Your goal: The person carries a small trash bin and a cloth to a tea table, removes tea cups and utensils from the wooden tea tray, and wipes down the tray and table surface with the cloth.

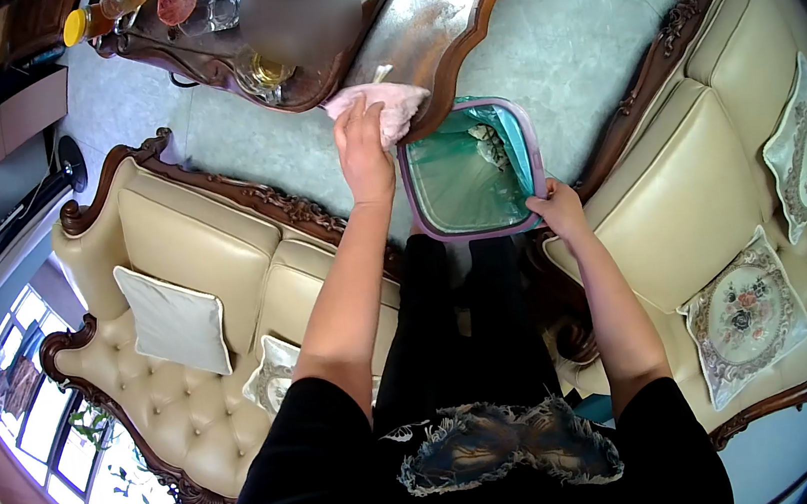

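My left hand (367, 156) presses its fingers onto a pink cloth (398, 108) at the near corner of the wooden coffee table (421, 68). A small pale scrap (383, 73) lies just beyond the cloth. With my right hand (557, 207) I grip the near right corner of a trash bin (414, 195), fingers closed round its purple rim. The bin has a green liner (460, 175) and some crumpled litter (488, 146) inside. It is held right under the table's edge, beside the cloth.
A dark wooden tray (327, 78) on the table carries a glass (218, 10), a pink cup (177, 0) and a yellow-lidded jar (75, 27). Cream sofas with carved frames flank me, left (188, 218) and right (658, 190). Grey tile floor (578, 29) lies between.
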Demonstrator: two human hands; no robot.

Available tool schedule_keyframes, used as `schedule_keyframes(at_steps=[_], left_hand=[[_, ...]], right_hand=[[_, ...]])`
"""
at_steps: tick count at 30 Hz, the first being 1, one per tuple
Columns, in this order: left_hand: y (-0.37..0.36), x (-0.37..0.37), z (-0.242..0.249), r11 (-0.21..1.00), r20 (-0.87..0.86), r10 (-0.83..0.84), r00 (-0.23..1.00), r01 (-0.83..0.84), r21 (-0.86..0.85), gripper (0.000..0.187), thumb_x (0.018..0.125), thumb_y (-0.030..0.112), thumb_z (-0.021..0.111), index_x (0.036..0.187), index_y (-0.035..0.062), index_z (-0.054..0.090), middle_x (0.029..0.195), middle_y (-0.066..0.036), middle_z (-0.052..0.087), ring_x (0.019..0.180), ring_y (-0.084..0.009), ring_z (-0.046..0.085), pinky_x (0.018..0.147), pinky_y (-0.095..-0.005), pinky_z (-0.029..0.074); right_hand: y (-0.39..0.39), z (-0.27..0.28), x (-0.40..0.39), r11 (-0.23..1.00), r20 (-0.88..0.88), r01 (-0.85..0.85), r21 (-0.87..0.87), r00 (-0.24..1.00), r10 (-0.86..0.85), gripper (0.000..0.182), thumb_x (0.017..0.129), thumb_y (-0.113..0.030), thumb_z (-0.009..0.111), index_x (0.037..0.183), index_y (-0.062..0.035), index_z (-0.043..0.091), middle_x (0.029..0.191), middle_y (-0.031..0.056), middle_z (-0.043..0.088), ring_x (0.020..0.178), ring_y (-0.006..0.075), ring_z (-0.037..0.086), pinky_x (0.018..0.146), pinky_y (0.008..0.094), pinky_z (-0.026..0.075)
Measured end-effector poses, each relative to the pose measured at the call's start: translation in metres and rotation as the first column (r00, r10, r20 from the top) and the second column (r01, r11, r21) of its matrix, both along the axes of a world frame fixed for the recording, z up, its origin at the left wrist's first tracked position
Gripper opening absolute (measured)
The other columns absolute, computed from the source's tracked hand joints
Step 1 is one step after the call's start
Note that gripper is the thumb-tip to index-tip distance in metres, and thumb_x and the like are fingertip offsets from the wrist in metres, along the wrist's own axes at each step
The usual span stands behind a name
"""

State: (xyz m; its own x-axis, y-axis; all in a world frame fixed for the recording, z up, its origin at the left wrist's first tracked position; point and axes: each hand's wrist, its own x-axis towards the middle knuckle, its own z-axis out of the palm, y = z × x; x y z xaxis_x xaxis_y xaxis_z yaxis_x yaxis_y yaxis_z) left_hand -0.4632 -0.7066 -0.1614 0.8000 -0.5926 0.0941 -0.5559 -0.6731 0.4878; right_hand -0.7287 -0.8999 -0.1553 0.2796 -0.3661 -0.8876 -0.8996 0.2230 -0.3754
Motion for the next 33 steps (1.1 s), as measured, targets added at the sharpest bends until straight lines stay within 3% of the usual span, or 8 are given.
schedule_keyframes(at_steps=[2,7,13,16,21,25,29,33], left_hand=[[-0.001,0.000,0.013,1.000,-0.004,-0.004,1.000,0.004,-0.029,0.049,0.076,-0.011,0.056,0.122,0.0057,0.065,0.135,-0.017,0.060,0.122,-0.0395,0.053,0.105,-0.0457,0.045],[-0.013,0.013,0.027,0.994,0.035,0.062,0.997,-0.059,-0.097,0.051,0.075,-0.012,0.056,0.122,0.0053,0.065,0.137,-0.016,0.059,0.123,-0.0401,0.054,0.106,-0.0454,0.044],[-0.041,0.000,-0.012,0.989,-0.059,0.055,0.997,-0.063,-0.131,0.063,0.068,-0.017,0.057,0.125,0.0084,0.068,0.142,-0.014,0.060,0.122,-0.0357,0.052,0.109,-0.0407,0.039],[-0.042,-0.015,-0.011,0.991,-0.146,0.005,0.989,-0.025,-0.133,0.058,0.072,-0.012,0.057,0.123,0.0126,0.071,0.144,-0.010,0.059,0.121,-0.0336,0.052,0.111,-0.0410,0.036],[-0.037,-0.057,-0.002,0.959,-0.283,-0.246,0.927,0.191,-0.209,0.054,0.071,-0.011,0.059,0.118,0.0119,0.072,0.134,-0.009,0.065,0.117,-0.0349,0.053,0.106,-0.0415,0.042],[-0.043,-0.078,0.024,0.935,-0.376,-0.270,0.886,0.147,-0.324,0.048,0.073,-0.009,0.059,0.115,0.0095,0.073,0.127,-0.011,0.068,0.112,-0.0341,0.056,0.102,-0.0418,0.046],[-0.051,-0.040,0.046,0.949,-0.253,-0.132,0.958,0.048,-0.311,0.053,0.074,-0.010,0.053,0.118,0.0110,0.072,0.130,-0.010,0.066,0.111,-0.0342,0.055,0.101,-0.0403,0.046],[-0.074,0.032,0.033,0.951,0.018,-0.148,0.989,0.147,-0.273,0.047,0.077,-0.003,0.058,0.119,0.0141,0.071,0.132,-0.007,0.066,0.111,-0.0338,0.057,0.100,-0.0408,0.046]], right_hand=[[-0.001,0.000,-0.001,0.999,-0.013,-0.044,-0.003,0.999,0.044,0.016,0.081,-0.011,0.073,0.091,-0.0024,0.063,0.077,0.0045,0.066,0.062,0.0132,0.063,0.055,0.0299,0.055],[-0.002,-0.001,-0.004,0.999,-0.006,-0.036,-0.036,0.999,0.036,0.019,0.079,-0.013,0.074,0.090,-0.0006,0.064,0.076,0.0070,0.068,0.062,0.0144,0.065,0.054,0.0310,0.055],[-0.005,0.000,0.000,1.000,-0.022,-0.001,-0.020,1.000,0.000,0.020,0.079,-0.014,0.075,0.089,0.0002,0.065,0.076,0.0083,0.069,0.063,0.0152,0.066,0.054,0.0317,0.056],[-0.005,-0.007,0.002,1.000,-0.033,0.029,-0.007,0.999,-0.029,0.019,0.080,-0.014,0.075,0.088,-0.0008,0.064,0.077,0.0075,0.069,0.063,0.0150,0.066,0.054,0.0316,0.056],[-0.008,-0.021,-0.002,0.997,-0.014,0.077,0.009,0.997,-0.076,0.018,0.080,-0.013,0.074,0.089,-0.0010,0.064,0.078,0.0069,0.068,0.063,0.0140,0.066,0.055,0.0307,0.057],[-0.015,-0.022,0.000,0.998,0.025,0.010,-0.055,1.000,-0.008,0.019,0.080,-0.013,0.073,0.091,-0.0008,0.064,0.076,0.0075,0.068,0.061,0.0142,0.066,0.054,0.0301,0.055],[-0.017,-0.029,-0.005,0.999,0.037,-0.015,-0.051,0.999,0.017,0.019,0.079,-0.013,0.071,0.091,-0.0006,0.064,0.071,0.0076,0.067,0.054,0.0153,0.063,0.051,0.0296,0.053],[-0.020,-0.030,-0.004,0.999,0.071,-0.001,-0.036,0.997,0.003,0.018,0.079,-0.013,0.072,0.090,-0.0009,0.064,0.072,0.0082,0.067,0.054,0.0155,0.063,0.051,0.0305,0.053]])
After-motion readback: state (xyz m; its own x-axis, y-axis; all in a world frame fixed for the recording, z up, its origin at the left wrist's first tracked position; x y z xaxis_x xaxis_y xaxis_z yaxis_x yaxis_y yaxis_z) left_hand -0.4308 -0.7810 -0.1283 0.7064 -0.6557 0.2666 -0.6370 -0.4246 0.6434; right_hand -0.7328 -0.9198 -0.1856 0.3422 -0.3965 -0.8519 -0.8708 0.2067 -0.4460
